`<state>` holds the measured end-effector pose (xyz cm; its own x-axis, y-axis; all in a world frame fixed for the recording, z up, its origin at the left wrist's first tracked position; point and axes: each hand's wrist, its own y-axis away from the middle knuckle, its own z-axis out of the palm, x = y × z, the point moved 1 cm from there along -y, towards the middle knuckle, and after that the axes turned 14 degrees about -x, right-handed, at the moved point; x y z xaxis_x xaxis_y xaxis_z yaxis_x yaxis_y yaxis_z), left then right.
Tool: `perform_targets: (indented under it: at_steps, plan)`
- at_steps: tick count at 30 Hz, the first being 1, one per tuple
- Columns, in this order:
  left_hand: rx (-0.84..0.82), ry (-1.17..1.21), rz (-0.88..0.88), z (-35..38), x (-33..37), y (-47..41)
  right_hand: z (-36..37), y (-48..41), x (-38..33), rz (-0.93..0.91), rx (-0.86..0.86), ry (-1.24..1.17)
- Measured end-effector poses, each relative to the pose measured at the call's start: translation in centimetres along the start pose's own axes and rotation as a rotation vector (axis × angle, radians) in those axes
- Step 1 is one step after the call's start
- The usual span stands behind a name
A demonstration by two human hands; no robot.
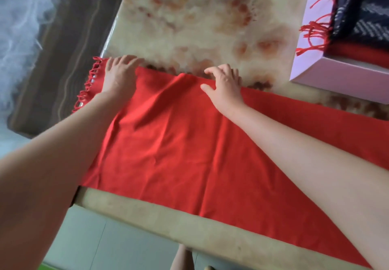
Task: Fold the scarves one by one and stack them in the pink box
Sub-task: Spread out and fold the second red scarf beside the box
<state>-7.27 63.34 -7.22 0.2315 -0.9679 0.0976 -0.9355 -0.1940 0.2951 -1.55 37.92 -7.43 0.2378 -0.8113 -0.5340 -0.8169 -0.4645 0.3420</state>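
Observation:
A red scarf (179, 143) lies spread across the marble-patterned table (200, 17), its fringe hanging over the left edge. My left hand (120, 74) rests on the scarf's far left corner with fingers spread and fairly straight. My right hand (225, 84) presses on the far edge near the middle, fingers bent over the hem and thumb laid on the cloth. The pink box (328, 74) stands at the far right. Inside it lie a folded red scarf (357, 54), red fringe over the rim, and a dark navy patterned scarf (366, 17).
The table's left edge runs beside a dark wood-grain strip (69, 38) and a pale floor. The near table edge (168, 221) is a beige band below the scarf. My bare legs (183, 257) show under the table edge.

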Motion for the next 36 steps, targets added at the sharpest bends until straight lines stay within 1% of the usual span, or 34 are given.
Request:
perform_targets:
  at_steps: [3,7,10,13,17,20,24,26,28,30,31,33,34,36]
  plan:
    - [-0.085,-0.009,-0.090,-0.8,-2.7,-0.9,0.4,-2.3,-1.4,0.028,-0.073,0.018]
    - [-0.089,-0.020,-0.130,-1.3,-5.2,-1.4,0.9,-3.5,-2.8,0.043,-0.104,-0.041]
    - [-0.100,-0.003,-0.096,-1.7,-6.4,-1.8,1.2,-3.9,-3.4,0.046,-0.142,0.007]
    - [-0.124,0.051,-0.071,-2.4,-7.2,-1.9,1.6,-4.1,-3.6,0.075,-0.141,0.001]
    - [-0.086,0.169,-0.120,-2.8,-8.4,-2.2,1.9,-4.3,-3.9,0.102,-0.101,-0.004]
    - [-0.059,0.238,-0.108,-2.9,-8.7,-2.4,2.3,-4.3,-4.1,0.093,-0.049,0.022]
    - [0.036,0.338,-0.136,-2.8,-8.5,-2.5,2.7,-3.8,-4.0,0.077,0.013,0.030]
    - [0.059,0.347,-0.128,-2.6,-8.7,-2.8,2.8,-3.7,-4.1,0.077,0.030,0.043]
    - [0.088,0.302,-0.101,-2.3,-8.5,-3.1,3.0,-3.7,-4.3,0.078,0.047,0.091]
    - [0.129,0.349,-0.126,-2.2,-8.6,-3.3,3.2,-3.3,-4.6,0.078,0.090,0.156]
    - [0.131,0.395,-0.163,-2.1,-9.1,-3.3,3.4,-3.0,-4.9,0.062,0.116,0.178]
    - [0.066,0.498,-0.270,-1.8,-10.5,-2.6,4.0,-2.2,-6.0,-0.046,0.143,0.180]
    - [0.012,0.534,-0.322,-1.5,-11.2,-2.1,4.4,-1.8,-6.6,-0.120,0.123,0.173]
    - [-0.131,0.557,-0.368,-1.1,-12.0,-0.7,5.8,-0.8,-7.7,-0.257,0.012,0.206]
